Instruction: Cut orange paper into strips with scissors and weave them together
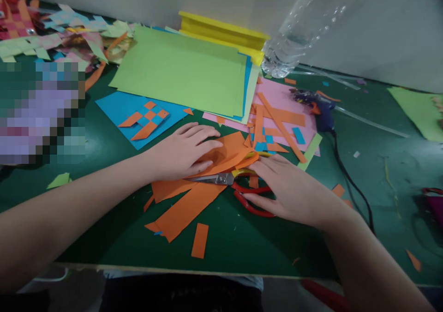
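Note:
My left hand (182, 150) lies flat with fingers stretched out on a folded orange paper sheet (226, 151), pressing it to the green table (242, 243). My right hand (294, 189) rests palm down with fingers spread, its fingertips at the sheet's right edge. It lies over the red handles of a pair of scissors (242, 189), whose metal blades point left under the sheet. Orange paper strips (188, 208) lie spread below the hands.
Green and blue paper sheets (183, 69) lie behind, with a yellow folder (221, 33) and a clear plastic bottle (304, 21). A blue-orange woven piece (147, 118) sits left. A pink sheet with strips (280, 113), a glue gun (318, 106) and its cable (349, 178) lie right.

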`<control>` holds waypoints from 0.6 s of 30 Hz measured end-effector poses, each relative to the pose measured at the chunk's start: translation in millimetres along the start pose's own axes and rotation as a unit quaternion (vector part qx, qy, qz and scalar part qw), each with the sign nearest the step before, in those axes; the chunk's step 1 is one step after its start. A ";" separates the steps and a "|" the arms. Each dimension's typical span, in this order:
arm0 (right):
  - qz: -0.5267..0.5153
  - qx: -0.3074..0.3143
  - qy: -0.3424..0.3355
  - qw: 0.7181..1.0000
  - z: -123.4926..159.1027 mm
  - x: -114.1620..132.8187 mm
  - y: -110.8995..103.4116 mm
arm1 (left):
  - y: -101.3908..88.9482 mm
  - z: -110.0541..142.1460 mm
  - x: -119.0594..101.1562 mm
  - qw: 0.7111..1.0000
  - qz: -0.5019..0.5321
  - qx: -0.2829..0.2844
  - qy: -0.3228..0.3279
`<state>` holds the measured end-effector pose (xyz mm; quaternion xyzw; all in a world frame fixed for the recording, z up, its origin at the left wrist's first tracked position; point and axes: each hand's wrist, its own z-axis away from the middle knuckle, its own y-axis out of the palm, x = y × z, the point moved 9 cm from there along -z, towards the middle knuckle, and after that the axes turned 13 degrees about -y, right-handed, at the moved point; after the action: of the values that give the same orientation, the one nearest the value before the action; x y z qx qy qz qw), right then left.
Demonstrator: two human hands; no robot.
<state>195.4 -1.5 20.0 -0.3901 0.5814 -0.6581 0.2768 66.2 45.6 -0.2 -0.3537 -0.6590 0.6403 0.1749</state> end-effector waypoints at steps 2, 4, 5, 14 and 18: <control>0.007 0.001 -0.007 1.000 -0.2 1.2 -0.7 | -0.4 0.0 0.1 1.000 0.002 -0.001 0.001; 0.019 0.000 -0.020 1.000 -0.4 3.3 -2.1 | -1.2 -0.1 0.2 1.000 0.007 -0.003 0.002; 0.025 -0.003 -0.025 0.999 -0.4 4.1 -2.9 | -1.7 -0.1 0.3 1.000 0.009 -0.004 0.002; 0.013 -0.015 -0.009 1.000 -1.0 3.2 -5.1 | -1.4 -0.8 0.1 1.000 0.012 -0.007 0.002; -0.001 -0.020 0.009 1.000 -1.2 1.9 -4.3 | -1.3 -0.8 0.0 1.000 0.010 -0.005 0.001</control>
<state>193.7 -1.7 24.6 -0.3902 0.5963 -0.6502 0.2635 66.4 46.2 1.1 -0.3617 -0.6583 0.6388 0.1668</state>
